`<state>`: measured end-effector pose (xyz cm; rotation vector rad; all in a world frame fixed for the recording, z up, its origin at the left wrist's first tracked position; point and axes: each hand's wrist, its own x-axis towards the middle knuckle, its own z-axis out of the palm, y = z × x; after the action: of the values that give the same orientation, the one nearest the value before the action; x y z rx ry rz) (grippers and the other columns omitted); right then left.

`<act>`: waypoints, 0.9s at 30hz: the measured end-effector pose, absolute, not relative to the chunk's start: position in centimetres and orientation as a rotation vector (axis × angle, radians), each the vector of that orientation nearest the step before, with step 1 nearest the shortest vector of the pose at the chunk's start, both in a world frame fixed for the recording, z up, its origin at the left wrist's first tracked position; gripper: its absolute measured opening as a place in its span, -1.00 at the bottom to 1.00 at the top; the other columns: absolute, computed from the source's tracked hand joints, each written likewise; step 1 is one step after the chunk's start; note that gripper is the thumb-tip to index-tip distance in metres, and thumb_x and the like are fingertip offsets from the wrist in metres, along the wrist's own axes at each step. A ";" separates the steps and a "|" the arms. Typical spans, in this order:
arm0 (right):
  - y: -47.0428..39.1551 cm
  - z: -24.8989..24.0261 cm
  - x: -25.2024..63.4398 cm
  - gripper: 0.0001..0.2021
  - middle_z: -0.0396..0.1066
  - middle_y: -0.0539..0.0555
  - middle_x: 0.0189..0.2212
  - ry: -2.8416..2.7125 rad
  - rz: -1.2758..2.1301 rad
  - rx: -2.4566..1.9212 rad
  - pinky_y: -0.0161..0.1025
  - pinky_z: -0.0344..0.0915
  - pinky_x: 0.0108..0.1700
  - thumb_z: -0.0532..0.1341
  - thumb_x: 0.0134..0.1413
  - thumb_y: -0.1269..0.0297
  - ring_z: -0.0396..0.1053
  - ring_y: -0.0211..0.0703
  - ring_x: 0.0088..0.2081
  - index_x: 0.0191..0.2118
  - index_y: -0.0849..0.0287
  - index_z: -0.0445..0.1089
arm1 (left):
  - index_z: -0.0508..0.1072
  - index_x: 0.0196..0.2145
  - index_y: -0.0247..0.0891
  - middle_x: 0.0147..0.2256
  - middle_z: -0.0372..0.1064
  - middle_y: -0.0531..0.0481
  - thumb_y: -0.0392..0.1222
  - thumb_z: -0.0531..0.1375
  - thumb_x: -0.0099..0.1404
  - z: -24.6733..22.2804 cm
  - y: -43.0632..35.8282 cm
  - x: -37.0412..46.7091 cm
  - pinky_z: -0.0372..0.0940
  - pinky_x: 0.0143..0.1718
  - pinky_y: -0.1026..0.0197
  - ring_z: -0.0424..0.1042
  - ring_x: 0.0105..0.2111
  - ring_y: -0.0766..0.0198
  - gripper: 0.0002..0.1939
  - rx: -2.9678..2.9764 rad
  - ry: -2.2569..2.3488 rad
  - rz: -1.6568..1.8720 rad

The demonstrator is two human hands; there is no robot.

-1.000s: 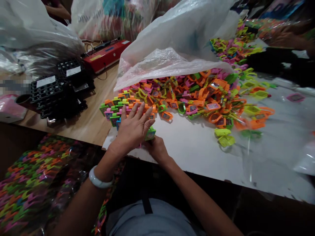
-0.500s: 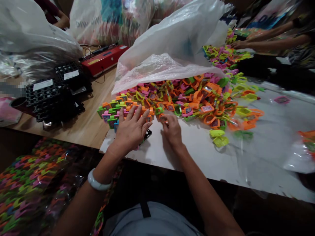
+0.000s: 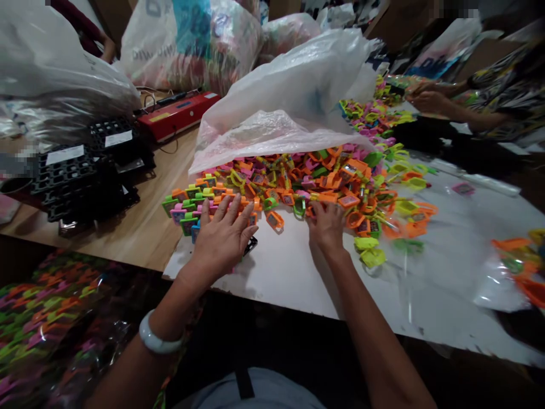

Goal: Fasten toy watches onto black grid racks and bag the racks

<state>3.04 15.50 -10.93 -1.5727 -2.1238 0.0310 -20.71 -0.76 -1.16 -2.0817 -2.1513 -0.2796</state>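
Observation:
My left hand point(image 3: 223, 230) lies with its fingers spread on rows of small plastic pieces point(image 3: 189, 207) in orange, green, pink and blue. A black tray corner point(image 3: 251, 245) shows beside its thumb. My right hand point(image 3: 327, 227) reaches the front edge of the loose pile point(image 3: 315, 170), its fingers bent over orange pieces; whether it grips one is hidden. A single orange piece point(image 3: 275, 220) lies on the white sheet between my hands. The pile spills out from under a large translucent bag point(image 3: 272, 96).
Stacked black trays point(image 3: 68, 182) and a red machine point(image 3: 176, 116) stand at the left. Another person's hands point(image 3: 430, 97) are at the back right. Bagged pieces point(image 3: 502, 284) lie far right; a colourful heap point(image 3: 51, 318) sits below the table's left edge.
My right hand has moved right along the pile's edge. The orange piece that was by its fingers now lies alone on the sheet. My left hand stays on the rows.

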 end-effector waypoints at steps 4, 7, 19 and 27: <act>12.6 -11.1 3.3 -0.77 0.42 0.16 -0.09 -2.063 0.262 -1.291 0.12 0.21 0.09 0.20 0.13 0.27 0.31 0.10 -0.01 -0.09 0.09 0.48 | 0.19 0.33 -0.10 0.36 0.06 -0.17 0.12 -0.14 0.50 -1.1 -0.7 -20.7 -0.20 0.34 -0.38 0.01 0.38 -0.08 -0.44 -2.082 -2.167 -0.269; 11.8 -10.4 3.7 -0.85 0.48 0.13 -0.20 -2.019 0.407 -1.195 0.03 0.27 0.03 0.20 0.15 0.22 0.38 0.03 -0.11 -0.24 0.11 0.48 | 0.18 0.33 -0.10 0.36 0.05 -0.17 0.12 -0.14 0.50 -1.1 -0.7 -20.7 -0.21 0.34 -0.39 0.00 0.38 -0.07 -0.44 -2.087 -2.167 -0.277; 11.7 -7.3 1.8 -0.76 0.45 0.19 -0.23 -2.177 0.119 -1.285 0.04 0.22 -0.06 0.18 0.27 0.15 0.32 0.09 -0.13 -0.21 0.15 0.55 | 0.16 0.34 -0.08 0.37 0.05 -0.15 0.11 -0.10 0.50 -0.9 -0.8 -20.6 -0.23 0.36 -0.36 -0.02 0.39 -0.04 -0.45 -2.074 -2.196 -0.261; 9.6 -8.8 -3.1 -0.88 0.47 0.13 -0.19 -2.249 0.190 -1.184 0.02 0.12 0.01 0.30 0.18 0.22 0.27 0.05 -0.08 -0.34 0.11 0.51 | 0.20 0.33 -0.14 0.35 0.08 -0.18 0.07 -0.21 0.51 -0.8 -0.9 -20.8 -0.17 0.32 -0.38 0.04 0.37 -0.09 -0.43 -2.103 -2.137 -0.300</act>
<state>-3.10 9.63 -8.79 -1.1840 -2.2489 0.1902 -20.77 -0.88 -0.82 -2.1027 -2.1365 -0.3004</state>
